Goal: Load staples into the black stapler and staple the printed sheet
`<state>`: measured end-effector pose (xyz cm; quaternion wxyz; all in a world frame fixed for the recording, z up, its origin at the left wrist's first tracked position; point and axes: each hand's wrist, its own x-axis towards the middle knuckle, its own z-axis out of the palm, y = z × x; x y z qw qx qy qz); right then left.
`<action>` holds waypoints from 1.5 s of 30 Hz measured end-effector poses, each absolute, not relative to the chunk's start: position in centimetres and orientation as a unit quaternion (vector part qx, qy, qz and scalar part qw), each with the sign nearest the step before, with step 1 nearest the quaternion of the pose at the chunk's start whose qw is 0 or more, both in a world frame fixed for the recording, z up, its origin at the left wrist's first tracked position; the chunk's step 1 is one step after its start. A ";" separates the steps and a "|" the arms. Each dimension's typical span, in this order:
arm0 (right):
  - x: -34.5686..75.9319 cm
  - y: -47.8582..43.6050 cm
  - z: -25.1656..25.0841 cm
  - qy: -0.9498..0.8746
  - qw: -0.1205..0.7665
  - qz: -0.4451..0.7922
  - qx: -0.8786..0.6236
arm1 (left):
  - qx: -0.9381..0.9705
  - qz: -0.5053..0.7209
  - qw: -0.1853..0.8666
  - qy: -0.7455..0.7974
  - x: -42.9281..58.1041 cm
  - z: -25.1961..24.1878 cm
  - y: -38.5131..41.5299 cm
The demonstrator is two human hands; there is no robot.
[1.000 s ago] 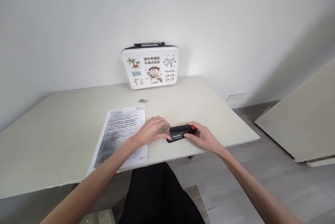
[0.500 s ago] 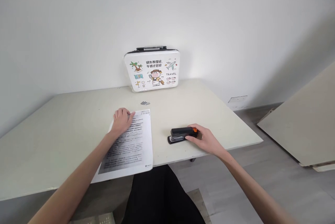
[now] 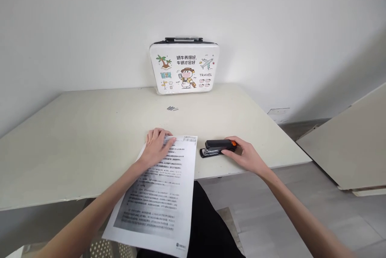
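Two grasps | left hand (image 3: 157, 147): paper (image 3: 159, 193), now nearer stapler (image 3: 214, 148), overhanging table (image 3: 253, 125) further | right hand (image 3: 247, 156): stapler

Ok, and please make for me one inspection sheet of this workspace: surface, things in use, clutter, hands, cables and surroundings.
Surface: pale table, a few small dark specks.
Paper: printed, lower part hangs past the table's front edge.
Stapler: black with an orange part, base down on the table, right of the paper, not touching it.
Clutter: small grey strips in a loose group; white printed case upright at the back.
Left hand: on the paper's top edge, thumb over it; finger placement partly hidden.
Right hand: grips the stapler's orange end.
Cables: nothing seen.
Surroundings: white wall behind, grey floor, slanted panel at right.
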<state>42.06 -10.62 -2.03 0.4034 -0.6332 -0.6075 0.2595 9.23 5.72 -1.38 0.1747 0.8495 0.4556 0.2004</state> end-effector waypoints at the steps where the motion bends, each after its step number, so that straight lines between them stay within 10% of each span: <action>1: 42.1 -10.6 -2.2 -0.608 0.403 0.258 -0.634 | 0.849 0.203 0.177 0.455 9.3 -1.4 5.3; 13: 42.1 -10.9 -2.4 -0.616 0.378 0.241 -0.648 | 0.839 0.242 0.158 0.462 11.6 -1.9 1.2; 22: 41.4 -9.9 1.3 -0.681 0.276 0.179 -0.654 | 0.959 0.128 0.224 0.115 11.6 0.6 1.4; 45: 35.5 -6.1 3.8 -0.670 0.147 0.165 -0.709 | 0.961 0.149 0.153 0.175 12.3 -2.3 -2.9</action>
